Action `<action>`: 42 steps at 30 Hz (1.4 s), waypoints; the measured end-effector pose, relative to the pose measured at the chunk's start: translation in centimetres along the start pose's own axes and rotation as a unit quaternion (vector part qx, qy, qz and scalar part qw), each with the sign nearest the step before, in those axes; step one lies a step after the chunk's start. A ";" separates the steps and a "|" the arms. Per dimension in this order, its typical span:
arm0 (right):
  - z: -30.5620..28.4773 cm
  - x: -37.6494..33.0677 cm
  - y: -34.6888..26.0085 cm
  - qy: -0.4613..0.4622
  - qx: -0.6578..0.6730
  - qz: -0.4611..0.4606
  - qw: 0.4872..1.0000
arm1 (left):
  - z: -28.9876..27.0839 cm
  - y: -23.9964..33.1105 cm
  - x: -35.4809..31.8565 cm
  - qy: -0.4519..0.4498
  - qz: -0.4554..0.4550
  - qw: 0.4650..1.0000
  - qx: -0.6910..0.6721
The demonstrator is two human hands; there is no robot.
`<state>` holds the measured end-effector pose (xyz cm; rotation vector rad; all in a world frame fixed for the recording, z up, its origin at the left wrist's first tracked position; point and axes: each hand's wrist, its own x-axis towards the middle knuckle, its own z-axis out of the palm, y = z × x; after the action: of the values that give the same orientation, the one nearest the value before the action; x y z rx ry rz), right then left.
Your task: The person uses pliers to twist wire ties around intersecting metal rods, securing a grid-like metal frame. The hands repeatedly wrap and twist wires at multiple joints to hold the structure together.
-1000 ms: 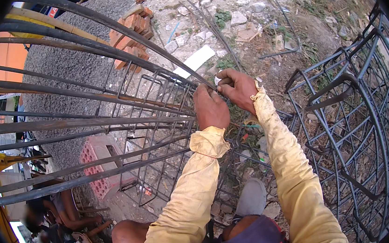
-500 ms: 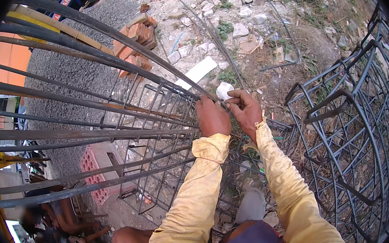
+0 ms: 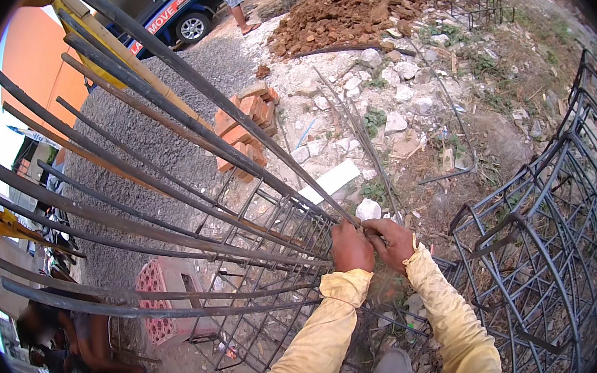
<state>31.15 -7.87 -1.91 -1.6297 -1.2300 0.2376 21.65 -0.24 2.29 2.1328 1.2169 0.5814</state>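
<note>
Long dark steel bars run from the left and draw together at the end of a rebar cage. At that end my left hand is closed round the tip of the topmost bar. Pressed against it, my right hand has its thumb and fingers bent together at the same joint. Whatever small thing it pinches is hidden by the fingers. Both forearms wear yellowish sleeves.
A second rebar cage stands at the right. A pink plastic crate sits beyond the left bars. Further off are stacked bricks, a white board, gravel, red soil and a vehicle. A person sits at lower left.
My view has tilted up, so the scene sits lower and more of the vehicle and soil shows. My right hand has closed in against the left; both stay at the bar end.
</note>
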 end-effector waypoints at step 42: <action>1.3 -17.1 2.1 -0.256 -0.064 0.216 0.940 | -13.8 -0.9 -9.3 -0.373 -0.069 0.908 -0.176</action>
<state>23.72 -20.62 -10.96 -2.0189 -1.2641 0.9231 7.91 -4.03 10.87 1.6850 0.7428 -0.0954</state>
